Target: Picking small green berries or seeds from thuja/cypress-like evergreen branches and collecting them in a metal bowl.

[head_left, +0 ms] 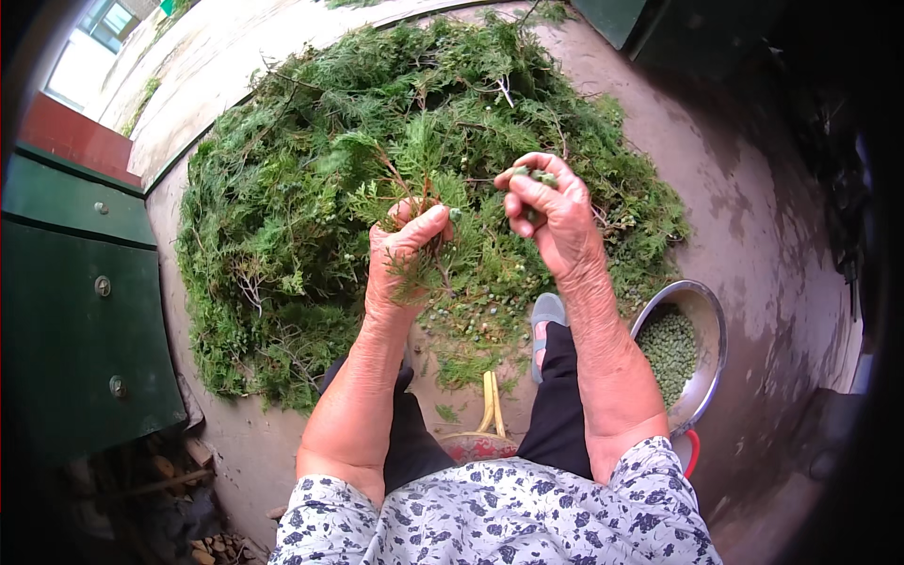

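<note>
A round, shiny metal bowl (708, 325) sits on the concrete floor (744, 217) at the near right, beside the person's right forearm, and it holds a layer of small pale green berries (670, 350); part of its near rim is hidden behind that forearm. More of the same small berries lie scattered on the floor (480, 325) between the hands and the person's knees, too small to tell apart singly. The left hand (407, 247) has its grip clamped on a feathery green evergreen sprig (414, 202), which stands up from the fist and droops below it; the stem inside the fist is hidden. The right hand (549, 212), just right of the left and apart from it, has its fingertips pinched together on a few small green berries (535, 176), partly covered by the fingers. Beyond both hands a large heap of cut green evergreen branches (320, 179) spreads across the far floor. A dark green metal cabinet (75, 311) at the left is cut off by the edge.
</note>
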The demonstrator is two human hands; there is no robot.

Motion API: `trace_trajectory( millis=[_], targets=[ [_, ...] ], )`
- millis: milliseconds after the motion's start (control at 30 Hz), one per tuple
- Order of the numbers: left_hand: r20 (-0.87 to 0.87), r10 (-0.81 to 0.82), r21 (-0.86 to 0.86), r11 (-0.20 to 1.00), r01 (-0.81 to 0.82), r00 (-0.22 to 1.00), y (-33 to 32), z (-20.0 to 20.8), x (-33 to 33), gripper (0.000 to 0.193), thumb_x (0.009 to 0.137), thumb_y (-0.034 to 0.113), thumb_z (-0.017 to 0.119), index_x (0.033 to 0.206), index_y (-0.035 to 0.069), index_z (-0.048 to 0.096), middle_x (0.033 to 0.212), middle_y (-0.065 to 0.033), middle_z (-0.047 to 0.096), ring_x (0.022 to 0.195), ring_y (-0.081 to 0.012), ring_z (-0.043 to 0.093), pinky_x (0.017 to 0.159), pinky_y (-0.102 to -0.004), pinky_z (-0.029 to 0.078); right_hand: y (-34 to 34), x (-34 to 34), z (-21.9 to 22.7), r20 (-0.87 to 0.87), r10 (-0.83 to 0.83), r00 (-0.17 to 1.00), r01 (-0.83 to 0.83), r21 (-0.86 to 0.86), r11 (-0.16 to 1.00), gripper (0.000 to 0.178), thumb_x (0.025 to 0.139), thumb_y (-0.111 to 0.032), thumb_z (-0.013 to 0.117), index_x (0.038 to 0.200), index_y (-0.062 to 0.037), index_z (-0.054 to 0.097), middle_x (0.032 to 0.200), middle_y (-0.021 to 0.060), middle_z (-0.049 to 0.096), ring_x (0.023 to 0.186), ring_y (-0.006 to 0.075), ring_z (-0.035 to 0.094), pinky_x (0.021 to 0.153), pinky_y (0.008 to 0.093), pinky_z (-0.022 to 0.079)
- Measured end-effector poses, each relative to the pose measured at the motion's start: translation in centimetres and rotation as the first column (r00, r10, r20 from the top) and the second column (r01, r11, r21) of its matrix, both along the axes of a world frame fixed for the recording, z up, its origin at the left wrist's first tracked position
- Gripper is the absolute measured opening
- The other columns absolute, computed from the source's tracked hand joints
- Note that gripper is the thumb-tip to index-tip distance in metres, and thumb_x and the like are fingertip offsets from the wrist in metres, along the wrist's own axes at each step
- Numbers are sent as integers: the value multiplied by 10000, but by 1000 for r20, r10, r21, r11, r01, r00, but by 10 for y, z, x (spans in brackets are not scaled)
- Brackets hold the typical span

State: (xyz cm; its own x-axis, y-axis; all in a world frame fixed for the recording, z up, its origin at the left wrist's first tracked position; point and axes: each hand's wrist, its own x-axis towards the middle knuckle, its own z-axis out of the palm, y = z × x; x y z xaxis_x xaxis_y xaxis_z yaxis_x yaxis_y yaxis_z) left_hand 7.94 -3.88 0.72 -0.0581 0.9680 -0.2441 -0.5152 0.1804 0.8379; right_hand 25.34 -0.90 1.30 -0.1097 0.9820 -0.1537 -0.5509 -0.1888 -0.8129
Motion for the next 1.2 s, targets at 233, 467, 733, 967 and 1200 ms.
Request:
trace_trajectory(
  millis=[233, 467, 733, 967, 1200],
  targets=[
    [-34, -21, 40, 999, 23, 999, -1, -4, 5, 57, 789, 79, 623, 806, 36, 590, 707, 3, 587, 625, -82, 529, 597, -223, 411, -17, -25, -2, 17, 184, 983, -184, -13, 983, 230, 806, -70, 622, 1007, -34, 515, 728, 22, 576, 551, 62, 529, 413, 166, 387],
    [187, -139, 5, 990, 141, 972, 2, -3, 1, 74, 780, 45, 616, 835, 11, 581, 727, -44, 604, 643, -119, 565, 604, -231, 465, -24, -33, -1, 163, 154, 975, -154, -11, 988, 156, 818, -88, 622, 923, -49, 512, 687, 2, 562, 521, 59, 503, 414, 168, 367],
    [283, -159, 34, 987, 156, 946, 2, -1, -3, 181, 843, 174, 599, 929, 18, 574, 806, -62, 616, 664, -134, 564, 643, -235, 465, -5, 22, 2, -122, -68, 990, 62, -55, 997, 197, 808, -28, 596, 970, 4, 489, 737, 61, 557, 570, 95, 518, 404, 187, 360],
    [351, -106, 17, 994, 107, 930, 5, -10, -11, 258, 866, 206, 570, 1059, 34, 563, 918, -79, 617, 666, -144, 572, 610, -260, 481, -50, 140, -21, 318, -345, 883, 379, -48, 924, 203, 779, -26, 605, 959, 0, 516, 763, 44, 533, 582, 83, 485, 405, 177, 329],
    [282, -199, 145, 976, 164, 939, -5, 1, -13, 292, 832, 137, 619, 1091, 18, 558, 919, -38, 596, 673, -140, 577, 618, -256, 487, -194, 317, -98, 972, -172, 162, 768, -15, 640, 337, 688, -66, 621, 1021, -41, 575, 700, 70, 565, 604, 124, 540, 463, 249, 416]
  ],
)
